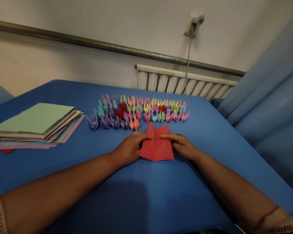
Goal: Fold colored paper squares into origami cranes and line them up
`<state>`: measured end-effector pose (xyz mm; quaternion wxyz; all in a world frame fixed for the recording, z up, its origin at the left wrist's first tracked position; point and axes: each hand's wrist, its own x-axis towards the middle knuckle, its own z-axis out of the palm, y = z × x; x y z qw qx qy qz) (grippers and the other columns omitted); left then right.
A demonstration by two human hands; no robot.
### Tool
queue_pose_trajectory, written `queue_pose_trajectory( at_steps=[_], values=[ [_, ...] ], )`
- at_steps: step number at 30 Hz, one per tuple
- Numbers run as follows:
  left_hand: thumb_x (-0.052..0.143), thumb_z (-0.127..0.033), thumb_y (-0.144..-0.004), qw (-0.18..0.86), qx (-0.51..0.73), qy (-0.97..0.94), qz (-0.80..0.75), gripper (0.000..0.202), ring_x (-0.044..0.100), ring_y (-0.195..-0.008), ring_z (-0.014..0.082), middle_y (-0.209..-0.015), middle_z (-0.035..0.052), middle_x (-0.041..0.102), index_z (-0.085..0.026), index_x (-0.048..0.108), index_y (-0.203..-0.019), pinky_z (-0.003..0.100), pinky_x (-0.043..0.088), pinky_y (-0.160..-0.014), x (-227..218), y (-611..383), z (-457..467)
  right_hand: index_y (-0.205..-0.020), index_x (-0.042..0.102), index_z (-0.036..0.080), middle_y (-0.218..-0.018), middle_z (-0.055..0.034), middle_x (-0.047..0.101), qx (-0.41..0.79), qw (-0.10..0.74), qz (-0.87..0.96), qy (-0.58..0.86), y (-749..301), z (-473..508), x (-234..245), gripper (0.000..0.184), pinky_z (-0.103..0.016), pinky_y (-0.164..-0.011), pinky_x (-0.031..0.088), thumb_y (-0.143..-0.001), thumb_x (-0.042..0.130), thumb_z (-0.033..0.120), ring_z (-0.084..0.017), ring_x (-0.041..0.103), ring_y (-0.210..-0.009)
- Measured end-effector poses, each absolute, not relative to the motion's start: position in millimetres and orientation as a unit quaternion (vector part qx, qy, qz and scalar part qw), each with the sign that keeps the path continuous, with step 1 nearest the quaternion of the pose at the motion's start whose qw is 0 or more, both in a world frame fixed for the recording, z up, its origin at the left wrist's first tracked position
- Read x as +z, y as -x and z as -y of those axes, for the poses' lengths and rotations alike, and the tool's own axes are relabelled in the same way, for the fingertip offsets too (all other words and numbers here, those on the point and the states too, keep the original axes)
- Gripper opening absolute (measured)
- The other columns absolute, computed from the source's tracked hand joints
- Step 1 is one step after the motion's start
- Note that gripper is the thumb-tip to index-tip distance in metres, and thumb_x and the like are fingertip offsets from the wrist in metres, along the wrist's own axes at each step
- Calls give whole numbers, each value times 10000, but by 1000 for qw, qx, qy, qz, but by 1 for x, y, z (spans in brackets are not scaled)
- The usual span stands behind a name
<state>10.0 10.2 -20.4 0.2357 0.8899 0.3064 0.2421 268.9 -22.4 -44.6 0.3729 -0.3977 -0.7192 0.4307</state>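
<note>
A creased red sheet of origami paper (pixel 157 151) is held just above the blue table, partly folded, its upper edge split into two raised points. At its left side my left hand (pixel 130 148) grips it, thumb on the front face and the other fingers mostly hidden behind. My right hand (pixel 183 144) has hold of the right side, with fingers lying across the front near the middle crease. Just beyond the red paper stand several rows of small folded paper cranes (pixel 112 120) in purple, pink, teal, yellow, orange and red.
A stack of coloured paper sheets (pixel 36 120), pale green on top, lies on the left of the blue-covered table (pixel 100 198). Behind are a wall rail (pixel 100 45), a radiator (pixel 185 76) and a socket with a plugged-in cable (pixel 192 27). A blue curtain (pixel 266 94) hangs at right.
</note>
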Motion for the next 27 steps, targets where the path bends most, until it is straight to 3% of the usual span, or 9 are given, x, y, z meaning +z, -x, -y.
queue_pose_trajectory(
  at_steps=[3, 6, 10, 12, 18, 22, 27],
  values=[
    [618, -143, -796, 149, 247, -904, -314, 463, 517, -1154, 261, -1254, 109, 551, -230, 574, -1249, 447, 453, -969, -14, -9, -4, -1149, 660, 247, -1140, -21, 650, 450, 373, 707, 398, -270, 21, -46, 565, -362, -929, 466, -685, 401, 53, -175, 600, -1043],
    [587, -127, -820, 85, 242, -919, -298, 380, 335, -1343, 311, -1451, 117, 377, -239, 628, -1181, 530, 328, -1083, -8, -9, 1, -1120, 657, 240, -1129, -21, 657, 455, 373, 705, 395, -271, 21, -47, 476, -348, -906, 483, -739, 421, 81, -164, 615, -1023],
    [565, -58, -785, 72, 209, -933, -282, 256, 262, -1393, 312, -1441, 84, 426, -202, 685, -959, 536, 265, -1126, -8, -7, -1, -1101, 651, 226, -1096, -37, 644, 372, 360, 751, 409, -278, 19, -45, 395, -333, -893, 482, -797, 439, 88, -154, 609, -998],
    [561, -59, -780, 76, 199, -934, -288, 225, 276, -1387, 311, -1409, 82, 475, -187, 677, -923, 535, 276, -1123, -10, -6, -3, -1117, 639, 223, -1080, -48, 626, 325, 343, 779, 412, -281, 18, -43, 391, -342, -899, 478, -808, 449, 75, -156, 604, -987],
    [578, -78, -779, 106, 198, -932, -285, 379, 401, -1309, 279, -1320, 86, 570, -192, 637, -1135, 496, 337, -1090, -17, -5, -10, -1121, 619, 246, -1246, -73, 524, 267, 330, 814, 397, -280, 16, -42, 321, -402, -1015, 414, -832, 556, 120, -191, 520, -1172],
    [588, -152, -818, 136, 214, -922, -291, 214, 492, -1218, 250, -1199, 53, 646, -203, 674, -1007, 455, 375, -1052, -20, -4, -13, -982, 657, 230, -1159, -62, 564, 272, 343, 801, 408, -281, 15, -45, 153, -382, -975, 442, -854, 585, 189, -184, 560, -1084],
    [530, -295, -892, 179, 222, -895, -342, 190, 589, -1042, 222, -1037, 60, 680, -188, 669, -965, 397, 449, -958, -17, -7, -15, -974, 656, 216, -1121, -61, 576, 271, 325, 794, 437, -283, 17, -40, 140, -354, -929, 466, -866, 566, 227, -181, 571, -1030]
  ],
)
